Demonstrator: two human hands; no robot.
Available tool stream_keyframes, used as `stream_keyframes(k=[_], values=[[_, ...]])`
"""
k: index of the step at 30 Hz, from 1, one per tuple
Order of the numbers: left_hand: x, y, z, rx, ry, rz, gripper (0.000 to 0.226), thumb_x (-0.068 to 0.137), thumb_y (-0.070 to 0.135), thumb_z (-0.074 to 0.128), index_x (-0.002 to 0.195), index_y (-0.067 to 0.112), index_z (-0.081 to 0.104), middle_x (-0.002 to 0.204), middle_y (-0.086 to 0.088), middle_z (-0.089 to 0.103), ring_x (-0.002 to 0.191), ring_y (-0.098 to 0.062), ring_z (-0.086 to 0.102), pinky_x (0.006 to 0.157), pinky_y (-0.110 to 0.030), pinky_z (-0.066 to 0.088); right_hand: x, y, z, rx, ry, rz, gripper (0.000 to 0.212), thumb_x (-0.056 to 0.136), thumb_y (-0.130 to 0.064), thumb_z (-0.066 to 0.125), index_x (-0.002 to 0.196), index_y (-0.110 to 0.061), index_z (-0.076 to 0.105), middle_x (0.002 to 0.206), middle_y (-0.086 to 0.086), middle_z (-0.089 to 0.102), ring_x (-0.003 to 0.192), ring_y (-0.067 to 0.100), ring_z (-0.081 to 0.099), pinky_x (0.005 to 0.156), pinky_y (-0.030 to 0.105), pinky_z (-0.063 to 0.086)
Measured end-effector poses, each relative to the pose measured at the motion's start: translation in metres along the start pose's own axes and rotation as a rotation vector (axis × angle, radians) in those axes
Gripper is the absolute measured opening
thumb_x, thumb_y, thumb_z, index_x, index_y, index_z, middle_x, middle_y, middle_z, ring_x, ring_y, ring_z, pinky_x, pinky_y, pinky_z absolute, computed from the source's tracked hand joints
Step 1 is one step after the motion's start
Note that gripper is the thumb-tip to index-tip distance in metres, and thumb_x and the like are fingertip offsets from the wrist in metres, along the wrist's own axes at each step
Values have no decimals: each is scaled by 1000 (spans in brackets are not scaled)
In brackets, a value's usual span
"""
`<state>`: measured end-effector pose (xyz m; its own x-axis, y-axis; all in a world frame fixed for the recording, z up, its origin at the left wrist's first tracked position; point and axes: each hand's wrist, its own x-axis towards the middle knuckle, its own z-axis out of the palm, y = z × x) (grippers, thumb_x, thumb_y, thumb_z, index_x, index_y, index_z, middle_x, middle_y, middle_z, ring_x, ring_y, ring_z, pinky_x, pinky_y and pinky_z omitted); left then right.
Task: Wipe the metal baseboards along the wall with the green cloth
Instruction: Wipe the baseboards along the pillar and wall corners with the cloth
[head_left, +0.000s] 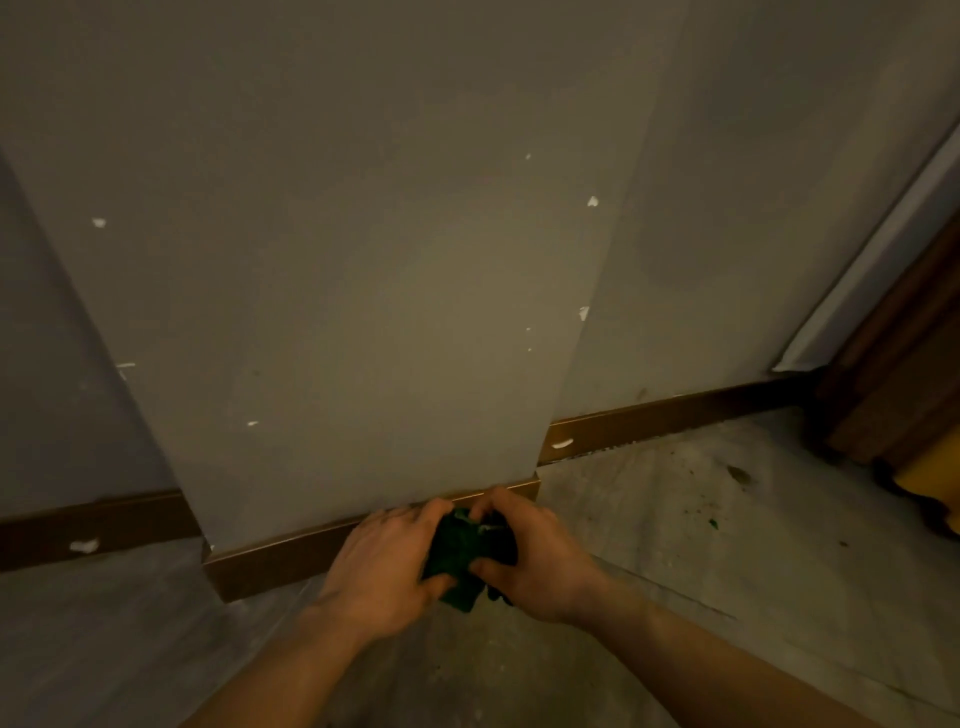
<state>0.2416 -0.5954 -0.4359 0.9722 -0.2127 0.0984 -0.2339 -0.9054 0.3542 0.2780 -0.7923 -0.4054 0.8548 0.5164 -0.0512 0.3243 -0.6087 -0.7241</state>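
Observation:
A dark green cloth (457, 558) is bunched between both hands, low in front of a wall pillar. My left hand (384, 566) grips its left side and my right hand (530, 556) grips its right side, fingers curled over the top. Directly behind the hands runs the brown metal baseboard (270, 564) at the pillar's foot. More baseboard continues recessed on the left (93, 525) and on the right (675, 415). The cloth hides a short stretch of the baseboard.
The grey pillar (337, 312) juts out from the wall, with white chips on it. A stained concrete floor (675, 519) spreads to the right. A brown wooden door frame (904, 364) and a yellow object (935, 473) stand at the far right.

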Motion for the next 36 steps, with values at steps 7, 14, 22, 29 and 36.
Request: stream_keyframes(k=[7,14,22,29,36], values=[[21,18,-33,50,24,39,46,85,48,68,120,36,39,115,6,63,104,-19,59,84,-34,45,6,-23,-36,-327,21,-129,42,83,-24,75,106,-38,43,111,-7,55,98,17,58,84,35,53],[55,33,-83,44,163,118,37,86,39,69,110,31,42,108,4,65,99,-20,60,79,-32,39,25,-62,-98,-591,28,-196,46,82,-25,75,108,-40,39,103,-11,53,83,13,53,70,31,42],[74,56,-83,104,183,126,41,86,38,69,115,29,42,111,3,65,101,-20,61,86,-34,47,23,-53,-131,-740,-11,-286,47,85,-28,75,113,-35,38,109,-8,55,81,9,50,70,26,38],[120,108,-41,283,115,130,40,84,37,65,114,25,42,112,-1,65,103,-24,61,85,-37,43,14,36,-161,-668,39,-314,44,84,-23,72,112,-31,40,108,-4,55,85,23,61,67,35,46],[178,152,29,292,116,57,51,84,37,70,125,23,43,118,-4,65,108,-25,60,91,-38,44,25,129,-198,-650,28,-293,37,87,-28,68,111,-36,41,111,-11,52,87,15,57,64,28,40]])
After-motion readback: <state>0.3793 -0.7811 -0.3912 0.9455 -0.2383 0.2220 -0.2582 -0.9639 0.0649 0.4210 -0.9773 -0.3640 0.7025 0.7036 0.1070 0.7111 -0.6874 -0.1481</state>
